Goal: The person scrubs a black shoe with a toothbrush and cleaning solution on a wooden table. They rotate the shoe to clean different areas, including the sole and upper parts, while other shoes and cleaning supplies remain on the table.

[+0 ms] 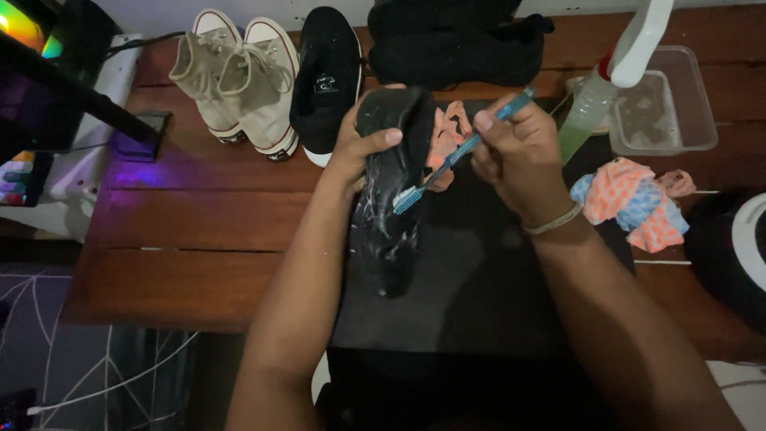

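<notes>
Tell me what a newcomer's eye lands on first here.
At centre, the left hand holds up a black shoe streaked with white foam while the right hand presses a blue toothbrush to it. Behind, a pair of cream high-top sneakers stands on the wooden table.

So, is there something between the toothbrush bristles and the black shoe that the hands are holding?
Nothing visible. The right hand holds the blue toothbrush with its bristles directly on the black shoe, which the left hand grips. Only white foam lies on the shoe.
</notes>
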